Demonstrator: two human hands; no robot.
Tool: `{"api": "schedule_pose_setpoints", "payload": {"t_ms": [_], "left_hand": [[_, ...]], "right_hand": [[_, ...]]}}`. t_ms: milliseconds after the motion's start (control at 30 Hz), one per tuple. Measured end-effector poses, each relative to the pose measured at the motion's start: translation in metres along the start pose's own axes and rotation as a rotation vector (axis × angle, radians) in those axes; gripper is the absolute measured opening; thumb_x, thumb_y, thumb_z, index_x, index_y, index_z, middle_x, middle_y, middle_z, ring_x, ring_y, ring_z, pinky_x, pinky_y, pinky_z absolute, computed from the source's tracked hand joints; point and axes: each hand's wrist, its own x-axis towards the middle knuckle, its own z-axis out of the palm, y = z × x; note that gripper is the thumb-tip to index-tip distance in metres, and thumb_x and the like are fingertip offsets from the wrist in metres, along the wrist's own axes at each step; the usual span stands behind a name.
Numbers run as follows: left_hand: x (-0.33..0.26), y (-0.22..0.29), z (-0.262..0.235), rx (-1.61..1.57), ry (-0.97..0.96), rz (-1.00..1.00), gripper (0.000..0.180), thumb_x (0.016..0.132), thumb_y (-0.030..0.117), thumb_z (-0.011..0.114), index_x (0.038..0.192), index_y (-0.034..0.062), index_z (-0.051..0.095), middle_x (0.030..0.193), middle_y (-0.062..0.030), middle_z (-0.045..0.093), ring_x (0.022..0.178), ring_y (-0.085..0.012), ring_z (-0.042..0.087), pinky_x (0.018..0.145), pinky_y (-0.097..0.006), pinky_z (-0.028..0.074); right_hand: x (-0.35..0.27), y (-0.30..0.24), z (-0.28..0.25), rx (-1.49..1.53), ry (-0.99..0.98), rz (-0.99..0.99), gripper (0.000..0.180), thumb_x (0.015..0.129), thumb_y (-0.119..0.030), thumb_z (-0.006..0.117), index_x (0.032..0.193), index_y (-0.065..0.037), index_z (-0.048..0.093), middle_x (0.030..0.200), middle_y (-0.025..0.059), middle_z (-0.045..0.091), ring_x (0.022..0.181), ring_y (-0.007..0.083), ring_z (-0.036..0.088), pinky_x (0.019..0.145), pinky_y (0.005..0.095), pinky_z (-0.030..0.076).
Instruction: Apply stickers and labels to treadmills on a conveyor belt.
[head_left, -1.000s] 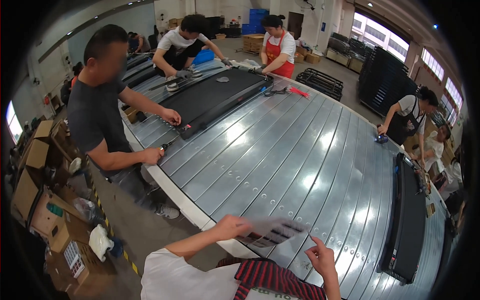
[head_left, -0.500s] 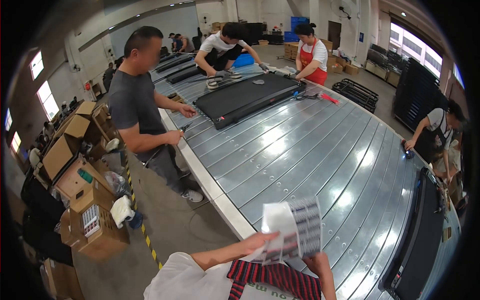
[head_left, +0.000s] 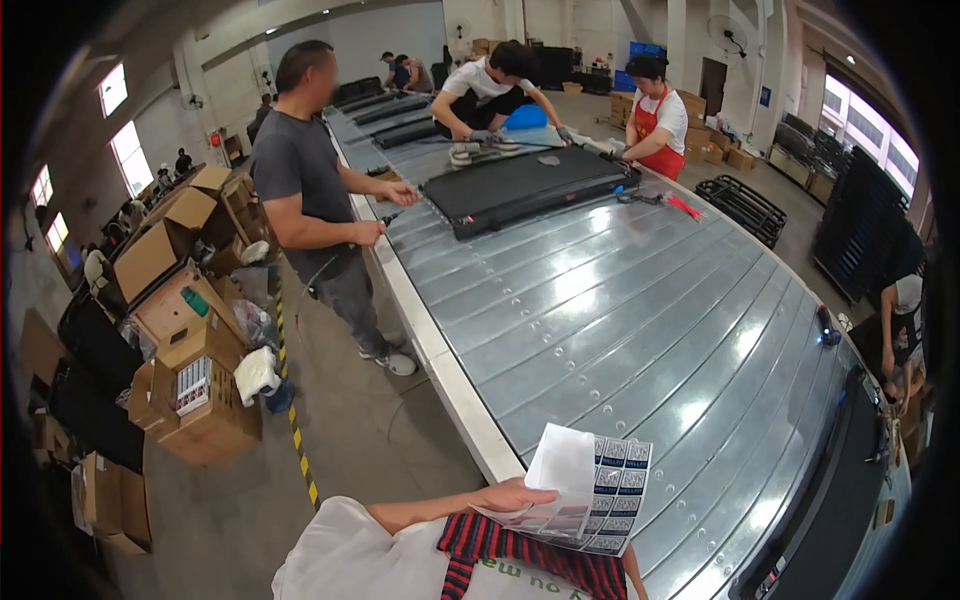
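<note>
White label sheets (head_left: 612, 488) above the near edge of the metal table (head_left: 640, 330) look light, floppy, easily creased, best held by edges; left hand (head_left: 520, 494) pinches their left side; right hand hidden, grip unclear

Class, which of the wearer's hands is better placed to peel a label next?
Probably the right hand, itself hidden: its forearm shows just below the labels, while the left hand grips the sheet by its pale side.

White shirt (head_left: 335, 555), red-black striped band (head_left: 482, 537)
</note>
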Motion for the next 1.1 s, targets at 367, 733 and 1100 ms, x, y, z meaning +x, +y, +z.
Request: {"api": "schedule_pose_setpoints", "payload": {"t_ms": [367, 733, 1100], "left_hand": [[-0.006, 0.016, -0.001, 0.056, 0.003, 0.051, 0.047, 0.083, 0.024, 0.057, 0.122, 0.0022, 0.043, 0.116, -0.0071, 0.051, 0.105, -0.0168, 0.047, 0.089, -0.030, 0.037], [-0.017, 0.017, -0.002, 0.079, -0.003, 0.018, 0.045, 0.082, 0.022, 0.058, 0.120, 0.0019, 0.045, 0.116, -0.0074, 0.050, 0.105, -0.0166, 0.046, 0.090, -0.029, 0.036], [-0.024, 0.002, 0.001, 0.061, -0.038, 0.081, 0.047, 0.083, 0.020, 0.056, 0.124, 0.0017, 0.039, 0.118, -0.0076, 0.048, 0.106, -0.0161, 0.044, 0.090, -0.028, 0.036]], "right_hand": [[0.028, -0.016, -0.001, 0.166, 0.009, 0.187, 0.013, 0.073, -0.011, 0.059, 0.080, -0.002, 0.058, 0.067, 0.0085, 0.061, 0.058, 0.0224, 0.058, 0.052, 0.0340, 0.045], [0.040, -0.033, 0.011, 0.338, 0.029, 0.408, 0.010, 0.073, -0.010, 0.058, 0.077, -0.001, 0.058, 0.066, 0.0080, 0.060, 0.056, 0.0213, 0.057, 0.050, 0.0334, 0.045], [0.029, -0.018, 0.002, 0.478, 0.143, 0.674, 0.009, 0.073, -0.009, 0.057, 0.074, -0.001, 0.058, 0.065, 0.0075, 0.059, 0.055, 0.0202, 0.057, 0.049, 0.0328, 0.044]]}}
